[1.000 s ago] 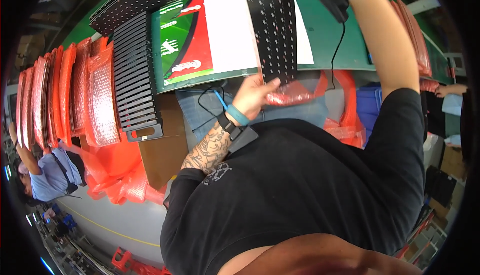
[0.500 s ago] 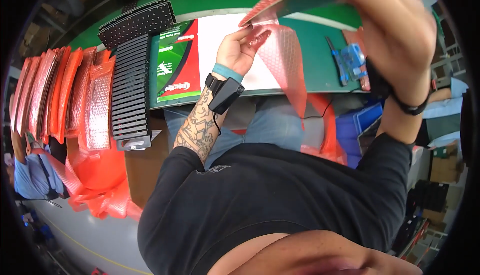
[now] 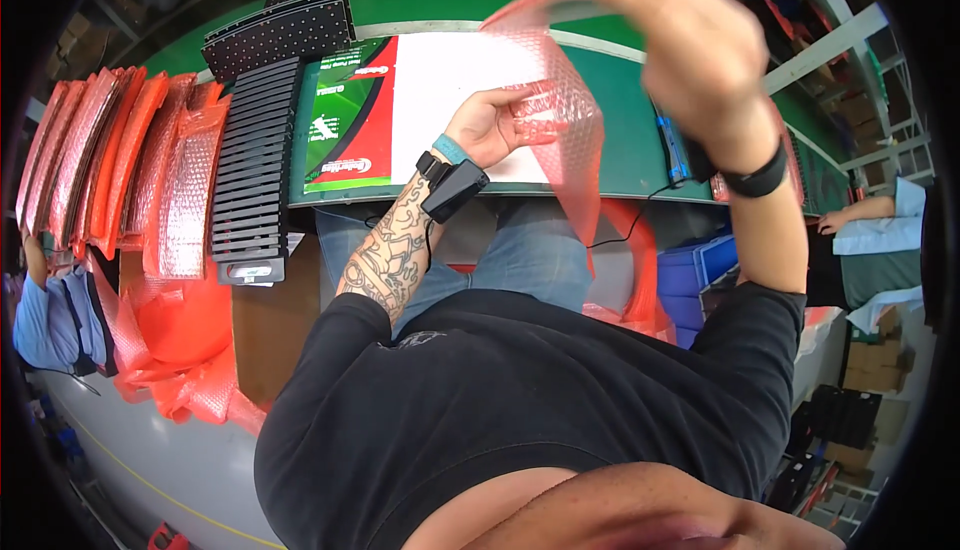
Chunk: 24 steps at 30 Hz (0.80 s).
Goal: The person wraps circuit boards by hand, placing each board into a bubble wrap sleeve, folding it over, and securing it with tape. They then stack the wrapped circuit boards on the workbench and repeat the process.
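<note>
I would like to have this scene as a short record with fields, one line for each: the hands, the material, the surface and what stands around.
Left hand: open, partly seen through pink bubble wrap
Right hand: raised at the wrap's upper edge, blurred; grip unclear
Surface: green table with a white, red and green printed sheet
Left side: black slatted panel, black dotted panels, red-wrapped packs
Right side: blue bin
</note>
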Each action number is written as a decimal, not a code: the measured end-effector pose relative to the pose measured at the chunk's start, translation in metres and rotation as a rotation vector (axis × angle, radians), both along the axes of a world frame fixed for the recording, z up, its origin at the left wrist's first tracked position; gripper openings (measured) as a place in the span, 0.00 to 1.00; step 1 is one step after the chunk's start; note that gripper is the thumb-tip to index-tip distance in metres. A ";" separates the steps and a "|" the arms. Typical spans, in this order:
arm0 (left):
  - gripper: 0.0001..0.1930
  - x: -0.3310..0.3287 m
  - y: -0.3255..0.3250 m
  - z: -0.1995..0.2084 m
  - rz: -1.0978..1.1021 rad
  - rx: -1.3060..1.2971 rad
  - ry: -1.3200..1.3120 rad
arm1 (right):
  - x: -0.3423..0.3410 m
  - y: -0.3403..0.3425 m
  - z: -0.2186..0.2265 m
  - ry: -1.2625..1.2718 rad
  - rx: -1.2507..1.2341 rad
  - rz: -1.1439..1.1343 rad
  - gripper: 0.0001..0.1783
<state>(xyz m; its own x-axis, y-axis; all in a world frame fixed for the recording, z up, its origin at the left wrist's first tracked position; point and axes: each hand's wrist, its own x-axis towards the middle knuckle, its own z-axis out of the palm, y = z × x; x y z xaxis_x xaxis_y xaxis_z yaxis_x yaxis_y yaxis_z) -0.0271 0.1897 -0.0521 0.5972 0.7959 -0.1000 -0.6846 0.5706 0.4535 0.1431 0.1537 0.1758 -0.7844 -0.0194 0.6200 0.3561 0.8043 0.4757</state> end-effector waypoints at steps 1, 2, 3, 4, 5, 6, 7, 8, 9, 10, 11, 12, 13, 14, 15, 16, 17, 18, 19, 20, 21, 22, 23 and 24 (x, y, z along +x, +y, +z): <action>0.17 0.001 -0.001 0.000 0.022 -0.014 -0.053 | -0.001 -0.004 -0.021 -0.024 -0.053 0.006 0.18; 0.17 0.000 0.005 -0.012 0.021 -0.019 -0.055 | -0.002 -0.010 -0.043 -0.034 -0.135 0.011 0.17; 0.17 -0.001 0.018 -0.037 -0.034 0.007 -0.216 | -0.002 -0.017 -0.064 -0.045 -0.216 0.015 0.17; 0.18 -0.003 0.030 -0.064 -0.082 0.030 -0.376 | 0.000 -0.020 -0.082 -0.048 -0.224 0.021 0.17; 0.18 -0.002 0.034 -0.079 -0.137 0.052 -0.537 | 0.003 -0.024 -0.099 -0.019 -0.269 0.012 0.17; 0.18 0.001 0.024 -0.077 -0.138 0.041 -0.539 | 0.007 -0.026 -0.116 0.013 -0.315 0.003 0.18; 0.19 0.007 0.006 -0.079 -0.094 -0.006 -0.440 | 0.012 -0.029 -0.133 0.014 -0.327 -0.001 0.18; 0.19 0.012 -0.016 -0.071 -0.054 -0.048 -0.340 | 0.016 -0.035 -0.147 0.027 -0.364 -0.055 0.18; 0.20 0.014 -0.034 -0.065 -0.009 -0.091 -0.236 | 0.018 -0.041 -0.160 0.041 -0.404 -0.104 0.17; 0.20 0.014 -0.048 -0.061 -0.009 -0.103 -0.230 | 0.018 -0.045 -0.168 0.056 -0.446 -0.153 0.17; 0.20 0.015 -0.061 -0.057 0.016 -0.120 -0.188 | 0.017 -0.047 -0.173 0.064 -0.461 -0.157 0.17; 0.21 0.017 -0.071 -0.054 0.041 -0.137 -0.147 | 0.015 -0.050 -0.177 0.085 -0.508 -0.174 0.17; 0.21 0.017 -0.078 -0.053 0.064 -0.153 -0.103 | 0.014 -0.052 -0.181 0.107 -0.556 -0.191 0.17; 0.21 0.015 -0.082 -0.054 0.059 -0.165 -0.094 | 0.013 -0.054 -0.185 0.129 -0.602 -0.207 0.18; 0.22 0.012 -0.085 -0.056 0.048 -0.186 -0.130 | 0.011 -0.054 -0.188 0.139 -0.614 -0.212 0.18; 0.23 0.008 -0.088 -0.057 0.037 -0.205 -0.166 | 0.010 -0.054 -0.192 0.146 -0.640 -0.210 0.17; 0.23 0.004 -0.091 -0.057 0.024 -0.224 -0.201 | 0.009 -0.054 -0.196 0.155 -0.665 -0.210 0.16; 0.23 -0.001 -0.094 -0.055 0.017 -0.235 -0.190 | 0.008 -0.054 -0.200 0.164 -0.689 -0.210 0.15; 0.24 -0.006 -0.098 -0.052 0.000 -0.206 -0.174 | 0.008 -0.055 -0.206 0.175 -0.699 -0.216 0.15; 0.24 -0.010 -0.099 -0.049 -0.015 -0.173 -0.159 | 0.008 -0.054 -0.214 0.199 -0.736 -0.212 0.14; 0.25 -0.013 -0.099 -0.048 -0.031 -0.139 -0.145 | 0.008 -0.053 -0.221 0.223 -0.772 -0.209 0.14; 0.25 -0.015 -0.099 -0.050 -0.038 -0.145 -0.137 | 0.008 -0.052 -0.227 0.247 -0.808 -0.207 0.14; 0.25 -0.017 -0.099 -0.055 -0.065 -0.131 -0.202 | 0.007 -0.052 -0.231 0.255 -0.814 -0.210 0.14; 0.25 -0.018 -0.099 -0.060 -0.094 -0.118 -0.267 | 0.005 -0.053 -0.235 0.277 -0.849 -0.217 0.13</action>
<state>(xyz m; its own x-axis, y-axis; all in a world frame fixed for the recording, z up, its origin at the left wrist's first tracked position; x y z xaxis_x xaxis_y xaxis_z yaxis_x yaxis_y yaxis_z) -0.0451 0.0908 -0.1120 0.6852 0.7282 -0.0177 -0.7125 0.6751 0.1912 0.1481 0.1008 -0.0589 -0.5391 0.6585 0.5250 0.5529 0.7470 -0.3692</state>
